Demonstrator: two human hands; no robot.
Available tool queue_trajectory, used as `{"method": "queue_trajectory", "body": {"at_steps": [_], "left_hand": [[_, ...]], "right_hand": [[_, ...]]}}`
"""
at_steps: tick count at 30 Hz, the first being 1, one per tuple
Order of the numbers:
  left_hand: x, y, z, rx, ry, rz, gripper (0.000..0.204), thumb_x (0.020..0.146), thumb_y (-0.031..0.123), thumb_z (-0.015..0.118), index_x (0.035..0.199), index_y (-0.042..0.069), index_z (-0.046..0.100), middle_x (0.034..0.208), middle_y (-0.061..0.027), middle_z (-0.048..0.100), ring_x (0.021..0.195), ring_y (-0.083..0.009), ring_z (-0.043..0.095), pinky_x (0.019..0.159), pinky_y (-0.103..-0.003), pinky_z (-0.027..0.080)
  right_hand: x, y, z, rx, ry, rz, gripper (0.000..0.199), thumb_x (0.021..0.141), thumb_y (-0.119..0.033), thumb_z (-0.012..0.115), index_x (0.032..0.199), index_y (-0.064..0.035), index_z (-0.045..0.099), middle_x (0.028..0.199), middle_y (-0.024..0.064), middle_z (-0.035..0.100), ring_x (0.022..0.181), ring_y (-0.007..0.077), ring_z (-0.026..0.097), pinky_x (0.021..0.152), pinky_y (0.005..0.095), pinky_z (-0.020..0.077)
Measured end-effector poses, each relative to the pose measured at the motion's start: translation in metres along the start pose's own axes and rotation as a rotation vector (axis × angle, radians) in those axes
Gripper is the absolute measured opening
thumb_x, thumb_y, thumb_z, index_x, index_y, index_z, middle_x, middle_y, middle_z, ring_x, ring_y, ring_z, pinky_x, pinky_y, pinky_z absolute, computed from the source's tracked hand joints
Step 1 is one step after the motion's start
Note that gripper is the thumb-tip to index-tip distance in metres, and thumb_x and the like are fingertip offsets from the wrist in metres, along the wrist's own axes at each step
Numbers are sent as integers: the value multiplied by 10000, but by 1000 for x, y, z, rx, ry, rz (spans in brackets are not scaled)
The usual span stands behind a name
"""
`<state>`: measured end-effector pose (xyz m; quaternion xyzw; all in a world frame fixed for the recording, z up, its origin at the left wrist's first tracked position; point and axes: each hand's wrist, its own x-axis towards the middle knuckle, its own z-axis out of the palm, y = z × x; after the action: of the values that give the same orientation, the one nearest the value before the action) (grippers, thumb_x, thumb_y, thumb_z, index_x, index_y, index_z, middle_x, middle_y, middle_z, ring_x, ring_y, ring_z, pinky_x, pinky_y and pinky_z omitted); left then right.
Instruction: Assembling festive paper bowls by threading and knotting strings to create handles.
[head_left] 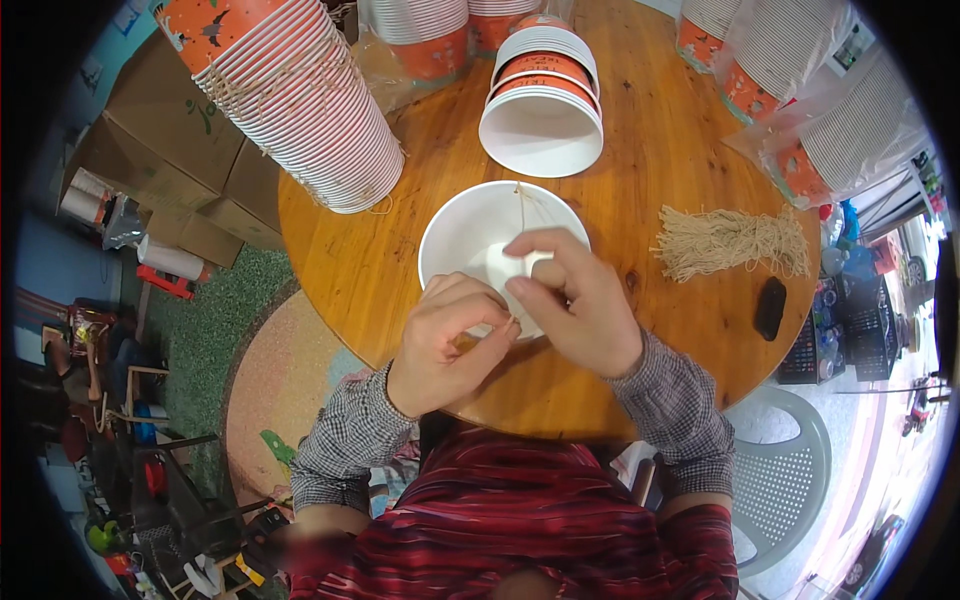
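A white-lined paper bucket (455,235) stands mouth up near the table's front edge, with thin tan twine (522,200) over its far rim and down inside toward my right hand. My left hand (455,345) is closed at the near rim, thumb and forefinger pinched on what looks like the twine's tan end. Just right of it, over the bucket's mouth, my right hand (580,300) has curled fingers, the forefinger bent above the thumb. What lies inside those curled fingers is hidden from me.
A tall bucket stack (300,110) with twine handles stands left. Nested buckets (540,130) lie on their sides beyond the bucket. On the right are a twine bundle (735,242), a black object (769,308) and bagged buckets (840,130). A grey plastic chair (785,490) stands at right.
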<state>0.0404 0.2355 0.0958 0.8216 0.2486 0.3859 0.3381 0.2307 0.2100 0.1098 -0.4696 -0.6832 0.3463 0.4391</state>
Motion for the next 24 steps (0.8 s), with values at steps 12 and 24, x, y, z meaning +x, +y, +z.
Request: {"method": "queue_trajectory", "body": {"at_steps": [12,24], "left_hand": [[-18,-13,1,256,-25,75,95,710,13,698,745,56,620,808,-55,607,804,-244,556,856,-413,402],[-24,-46,4,553,-51,690,209,717,48,710,918,3,668,928,-119,647,777,-249,627,724,-361,525]], "right_hand": [[1,68,-44,233,466,23,200,918,34,557,1098,-28,498,581,-101,367,519,-25,295,464,174,221],[9,98,-34,415,537,230,125,934,-54,564,1056,-42,537,686,-52,549,528,-2,401,459,166,307]]}}
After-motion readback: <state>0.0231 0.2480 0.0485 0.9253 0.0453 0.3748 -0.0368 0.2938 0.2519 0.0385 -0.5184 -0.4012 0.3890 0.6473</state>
